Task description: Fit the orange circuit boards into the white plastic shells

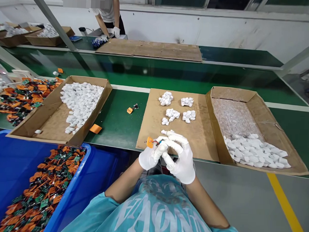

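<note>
Both hands wear white gloves and meet over the front edge of the cardboard sheet (150,129). In my left hand (151,157), thumb and fingers pinch a small wired part with an orange tab (150,142); its red and dark wires run between the fingertips. My right hand (182,161) curves in from the other side, its fingers spread and the index fingertip against the wired part, thumb apart below. Whatever lies under the fingertips is hidden. Beyond the hands, several small clusters of white pieces (172,114) rest on the sheet.
A cardboard tray of white pieces (80,100) is at left, another tray (213,131) at right. Orange-tabbed parts fill a blue bin (77,176) and form a pile (31,94). A loose orange part (95,129) lies nearby. A co-worker (107,16) stands across the bench.
</note>
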`<state>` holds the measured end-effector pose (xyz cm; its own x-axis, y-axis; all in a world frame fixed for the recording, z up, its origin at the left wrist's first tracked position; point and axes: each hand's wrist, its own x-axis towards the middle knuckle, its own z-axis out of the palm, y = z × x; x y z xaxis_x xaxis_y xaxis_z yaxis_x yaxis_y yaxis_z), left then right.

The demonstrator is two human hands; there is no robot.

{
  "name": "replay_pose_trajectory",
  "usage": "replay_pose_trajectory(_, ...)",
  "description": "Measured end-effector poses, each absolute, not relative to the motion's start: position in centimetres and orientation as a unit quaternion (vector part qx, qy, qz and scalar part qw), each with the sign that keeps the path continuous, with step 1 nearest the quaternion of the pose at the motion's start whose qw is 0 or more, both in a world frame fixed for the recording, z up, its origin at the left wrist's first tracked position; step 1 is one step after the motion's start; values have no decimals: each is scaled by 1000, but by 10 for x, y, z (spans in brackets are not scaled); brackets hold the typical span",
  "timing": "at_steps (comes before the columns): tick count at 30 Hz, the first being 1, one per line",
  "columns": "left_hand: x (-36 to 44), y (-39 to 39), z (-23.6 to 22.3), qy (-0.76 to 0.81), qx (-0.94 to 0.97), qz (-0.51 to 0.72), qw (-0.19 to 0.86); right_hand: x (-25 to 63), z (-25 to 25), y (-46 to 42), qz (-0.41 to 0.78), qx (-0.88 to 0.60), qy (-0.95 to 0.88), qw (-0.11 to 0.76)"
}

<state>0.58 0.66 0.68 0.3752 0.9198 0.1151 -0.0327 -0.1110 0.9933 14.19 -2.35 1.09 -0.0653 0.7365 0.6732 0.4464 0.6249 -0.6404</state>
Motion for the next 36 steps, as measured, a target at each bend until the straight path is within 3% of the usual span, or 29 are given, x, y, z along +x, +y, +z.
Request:
replay_pose_trajectory(7,13,4,15,371,558,332,664,155,15,-9,158,-363,-788,473)
replay_pose_trajectory(11,20,1,6,398,468,343,711,153,11,-7,132,-393,-772,481)
replay_pose_trajectory(14,24,0,0,408,436,373,710,148,8,-7,143,-386,-758,505)
replay_pose_trajectory(24,25,-1,12,422,497,375,659,144,12,-10,358,-401,-653,533)
replay_pose_trajectory(28,25,-2,4,424,518,386,634,142,10,-10,352,-419,-619,563)
replay_pose_trajectory(33,24,-6,2,463,487,337,660,146,4,-11,380,-446,-604,540)
replay_pose_trajectory(36,23,-6,3,466,472,344,664,149,2,-11,335,-466,-623,532)
